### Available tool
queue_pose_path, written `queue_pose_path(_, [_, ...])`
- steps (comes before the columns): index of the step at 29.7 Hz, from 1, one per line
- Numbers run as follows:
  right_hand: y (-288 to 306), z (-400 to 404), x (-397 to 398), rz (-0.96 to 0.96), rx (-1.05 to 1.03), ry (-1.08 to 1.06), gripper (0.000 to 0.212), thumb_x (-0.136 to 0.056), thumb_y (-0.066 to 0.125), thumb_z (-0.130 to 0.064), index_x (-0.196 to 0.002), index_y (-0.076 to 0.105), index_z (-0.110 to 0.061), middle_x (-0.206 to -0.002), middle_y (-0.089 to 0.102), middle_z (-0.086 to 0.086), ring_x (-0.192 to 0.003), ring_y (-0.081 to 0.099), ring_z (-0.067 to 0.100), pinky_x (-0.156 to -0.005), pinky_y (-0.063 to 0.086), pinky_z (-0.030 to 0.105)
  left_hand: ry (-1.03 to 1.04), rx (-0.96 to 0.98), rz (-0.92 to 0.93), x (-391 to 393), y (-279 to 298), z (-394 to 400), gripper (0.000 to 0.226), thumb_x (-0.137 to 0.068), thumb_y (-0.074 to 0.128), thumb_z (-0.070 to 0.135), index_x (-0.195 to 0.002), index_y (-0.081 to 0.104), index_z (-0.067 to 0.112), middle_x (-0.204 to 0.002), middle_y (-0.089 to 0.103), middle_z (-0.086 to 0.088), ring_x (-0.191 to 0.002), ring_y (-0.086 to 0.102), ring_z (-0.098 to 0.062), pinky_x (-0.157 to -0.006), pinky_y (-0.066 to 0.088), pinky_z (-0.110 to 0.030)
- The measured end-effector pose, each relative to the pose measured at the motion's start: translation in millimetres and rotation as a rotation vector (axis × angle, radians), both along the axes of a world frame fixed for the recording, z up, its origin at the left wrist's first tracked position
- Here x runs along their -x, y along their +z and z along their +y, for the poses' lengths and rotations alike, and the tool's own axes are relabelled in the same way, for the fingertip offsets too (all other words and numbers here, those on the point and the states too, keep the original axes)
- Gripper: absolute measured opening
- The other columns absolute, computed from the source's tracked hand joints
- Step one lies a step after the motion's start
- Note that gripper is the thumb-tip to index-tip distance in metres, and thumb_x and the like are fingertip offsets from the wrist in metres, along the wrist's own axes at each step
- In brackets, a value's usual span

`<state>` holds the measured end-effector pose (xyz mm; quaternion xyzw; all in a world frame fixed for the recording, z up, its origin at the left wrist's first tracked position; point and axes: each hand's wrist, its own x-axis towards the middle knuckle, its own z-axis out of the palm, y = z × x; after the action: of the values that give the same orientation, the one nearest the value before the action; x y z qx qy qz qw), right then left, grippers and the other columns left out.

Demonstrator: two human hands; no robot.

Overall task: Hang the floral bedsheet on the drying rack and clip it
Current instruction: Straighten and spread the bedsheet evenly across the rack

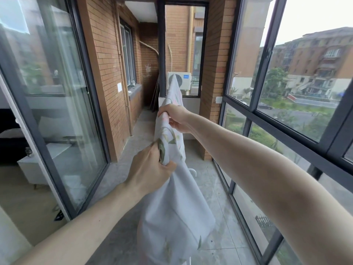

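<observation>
A person is standing on a narrow glazed balcony, both bare arms reaching forward along the top edge of a floral bedsheet (172,190). The left hand (150,169) is gripping the near part of that edge, fingers curled into the bunched cloth with the thumb pressing it from the right. The right hand (176,117) is holding the edge farther away, its fingers closed over the top of the fabric. Between the two hands the cloth is running taut, showing green leaves and pale pink flowers on white. Beyond the right hand the sheet is continuing as a thin raised ridge toward an air-conditioner unit (179,80) at the far end. Below the left hand it is hanging in broad pale folds down to the bottom of the view. A white curved tube (194,172), seemingly part of the drying rack, is peeking out just right of the hanging cloth; the rest is hidden. Grey floor tiles (215,203) are lying beneath, brick wall (107,73) to the left, windows (286,92) to the right.
</observation>
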<state>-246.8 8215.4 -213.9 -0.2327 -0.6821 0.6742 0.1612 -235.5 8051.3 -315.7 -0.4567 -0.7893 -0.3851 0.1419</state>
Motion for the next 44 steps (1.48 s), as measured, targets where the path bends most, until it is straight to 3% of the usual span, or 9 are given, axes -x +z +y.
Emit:
queue_pose_path(4, [-0.4,5.2,-8.3,0.008,-0.013,0.003,0.024,-0.091,0.065,-0.006,-0.111,0.053,-0.003,-0.089,0.059,0.009,-0.079,0.059,0.016,-0.063,0.054,0.022,-0.021,0.041,-0.002,-4.3,0.1,2.4,0.024,-0.082,0.067,0.03,-0.091,0.045,0.025,-0.073,0.049,0.012,-0.074,0.055,-0.021,-0.061,0.034,-0.031])
queue_pose_path(8, [-4.8,17.9,-19.7,-0.039,-0.102,0.007,0.037,-0.089,0.067,-0.013,-0.122,0.057,-0.001,-0.092,0.067,0.01,-0.071,0.068,0.018,-0.064,0.06,0.028,-0.032,0.096,0.041,-11.9,1.7,6.2,0.026,-0.081,0.065,0.038,-0.097,0.05,0.023,-0.086,0.056,0.009,-0.075,0.057,-0.02,-0.062,0.04,-0.03])
queue_pose_path(12, [-12.6,28.7,-36.4,-0.069,-0.213,-0.003,0.05,-0.093,0.068,-0.043,-0.131,0.062,-0.01,-0.11,0.073,0.005,-0.096,0.073,0.021,-0.076,0.06,0.035,-0.03,0.127,0.085,-18.3,5.0,9.8,0.028,-0.078,0.065,0.042,-0.09,0.046,0.026,-0.086,0.057,0.008,-0.077,0.058,-0.023,-0.064,0.046,-0.033])
queue_pose_path(16, [-28.2,24.9,-73.1,0.004,-0.277,0.028,0.034,-0.105,0.042,-0.057,-0.106,0.063,-0.03,-0.106,0.065,-0.008,-0.094,0.068,0.017,-0.078,0.057,0.032,-0.007,0.104,0.077,-20.2,4.4,16.0,0.03,-0.075,0.064,0.043,-0.093,0.052,0.022,-0.09,0.064,0.005,-0.079,0.061,-0.026,-0.067,0.052,-0.036])
queue_pose_path(22, [-148.4,46.4,-144.0,-0.2,-0.56,-0.095,0.033,-0.094,0.056,-0.053,-0.109,0.076,-0.031,-0.106,0.076,-0.009,-0.101,0.07,0.018,-0.096,0.057,0.048,-0.028,0.072,0.067,-33.4,0.2,27.6,0.027,-0.078,0.067,0.041,-0.09,0.054,0.021,-0.089,0.065,0.003,-0.081,0.061,-0.026,-0.07,0.052,-0.037])
queue_pose_path(29, [-238.6,23.7,-219.3,-0.616,-0.055,0.067,0.058,-0.073,0.052,-0.063,-0.108,0.072,-0.021,-0.098,0.072,-0.001,-0.082,0.066,0.021,-0.075,0.061,0.039,0.001,0.078,0.041,-37.9,2.5,32.5,0.027,-0.077,0.069,0.04,-0.085,0.047,0.025,-0.082,0.056,0.012,-0.078,0.056,-0.021,-0.066,0.04,-0.032])
queue_pose_path(34, [-254.4,18.2,-231.1,-0.453,0.151,0.27,0.028,-0.086,0.064,-0.033,-0.105,0.076,-0.016,-0.087,0.061,0.002,-0.069,0.055,0.016,-0.065,0.052,0.026,0.021,0.06,-0.022,-43.3,11.6,30.6,0.05,-0.073,0.074,0.036,-0.107,0.04,0.025,-0.096,0.054,0.008,-0.084,0.058,-0.025,-0.069,0.049,-0.04])
queue_pose_path(39, [-259.8,26.8,-229.1,-0.343,0.053,-0.118,0.035,-0.064,0.069,-0.026,-0.094,0.077,-0.008,-0.079,0.071,0.008,-0.07,0.057,0.017,-0.059,0.043,0.026,-0.053,-0.118,0.151,-42.4,26.8,35.0,0.082,-0.069,0.076,0.033,-0.139,0.039,0.012,-0.138,0.041,-0.004,-0.128,0.043,-0.021,-0.11,0.04,-0.035])
queue_pose_path(44, [-279.0,42.9,-232.7,-0.235,-0.083,-0.493,0.024,-0.091,0.069,-0.03,-0.08,0.07,-0.008,-0.064,0.065,-0.004,-0.062,0.056,0.013,-0.058,0.043,0.027,-0.144,0.123,0.347,-38.1,74.5,55.5,0.045,-0.076,0.064,0.05,-0.112,0.068,0.023,-0.131,0.062,0.004,-0.129,0.051,-0.021,-0.113,0.027,-0.033])
